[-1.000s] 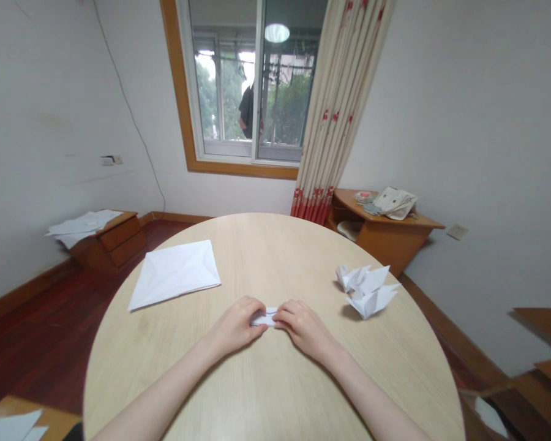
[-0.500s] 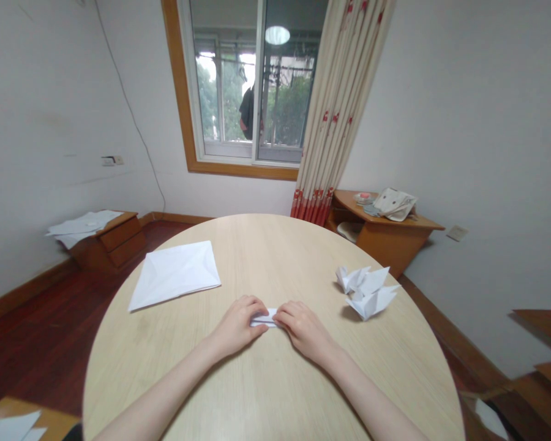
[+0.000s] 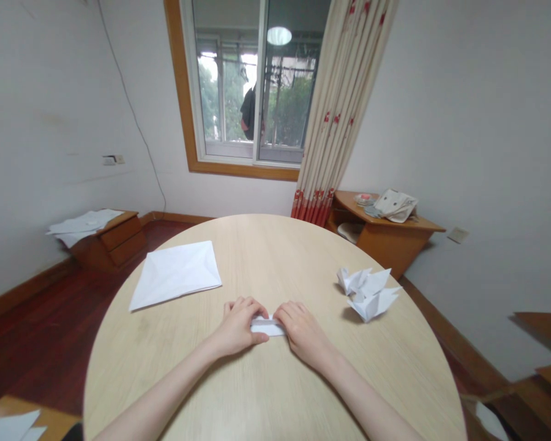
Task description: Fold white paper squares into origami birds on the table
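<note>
Head view: round pale-wood counter [image 3: 275, 257] fills the near scene.
Hands: left hand [image 3: 236, 327] and right hand [image 3: 304, 334] at centre, fingers [image 3: 245, 306] grasping both ends of folded white paper strip [image 3: 267, 326].
Surface: creased paper sheet [image 3: 174, 275] left; folded paper pieces [image 3: 370, 295] right.
Room: window [image 3: 245, 92] far.

Left hand [image 3: 236, 327] and right hand [image 3: 303, 332] pinch folded white paper [image 3: 267, 326].

From my screen, the gap has widened since a moment ago: the left hand [image 3: 237, 326] and right hand [image 3: 303, 334] sit further apart, and more of the white folded paper strip [image 3: 267, 327] now shows between them.
</note>
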`<state>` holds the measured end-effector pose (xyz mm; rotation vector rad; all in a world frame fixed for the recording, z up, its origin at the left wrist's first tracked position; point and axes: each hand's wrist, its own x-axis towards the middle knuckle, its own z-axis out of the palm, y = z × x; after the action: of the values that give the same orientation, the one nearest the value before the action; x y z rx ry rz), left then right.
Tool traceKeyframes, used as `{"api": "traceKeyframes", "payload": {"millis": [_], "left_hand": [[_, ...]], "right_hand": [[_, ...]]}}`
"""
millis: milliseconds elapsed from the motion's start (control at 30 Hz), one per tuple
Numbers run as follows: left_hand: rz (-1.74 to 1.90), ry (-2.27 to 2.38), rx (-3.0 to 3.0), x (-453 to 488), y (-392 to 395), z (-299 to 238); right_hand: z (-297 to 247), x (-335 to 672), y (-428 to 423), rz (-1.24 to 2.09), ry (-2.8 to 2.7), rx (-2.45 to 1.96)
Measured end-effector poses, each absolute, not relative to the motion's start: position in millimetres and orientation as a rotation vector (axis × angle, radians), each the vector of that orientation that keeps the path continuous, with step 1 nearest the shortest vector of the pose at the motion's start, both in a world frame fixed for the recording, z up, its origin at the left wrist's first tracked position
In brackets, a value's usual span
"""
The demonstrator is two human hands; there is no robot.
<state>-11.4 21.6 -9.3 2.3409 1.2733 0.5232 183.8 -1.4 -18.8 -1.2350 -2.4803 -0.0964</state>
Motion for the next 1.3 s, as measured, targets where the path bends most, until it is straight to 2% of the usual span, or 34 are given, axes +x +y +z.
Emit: {"api": "traceKeyframes", "payload": {"millis": [300,833,1300], "left_hand": [[0.568,1.274,2.241,-10.6,19.8,-7.6],[0.475,1.312,2.289,-12.6,21.1,-2.8],[0.676,1.347,2.353,-11.2,23.3,-11.3]], "right_hand": [[-19.1,181.5,2.7,-0.195,-2.419,-1.317],[-17.9,187.0,1.3,0.116,-2.452,-1.229],[-8.8,191.2,-0.9,0.241,-2.438,-1.168]]}}
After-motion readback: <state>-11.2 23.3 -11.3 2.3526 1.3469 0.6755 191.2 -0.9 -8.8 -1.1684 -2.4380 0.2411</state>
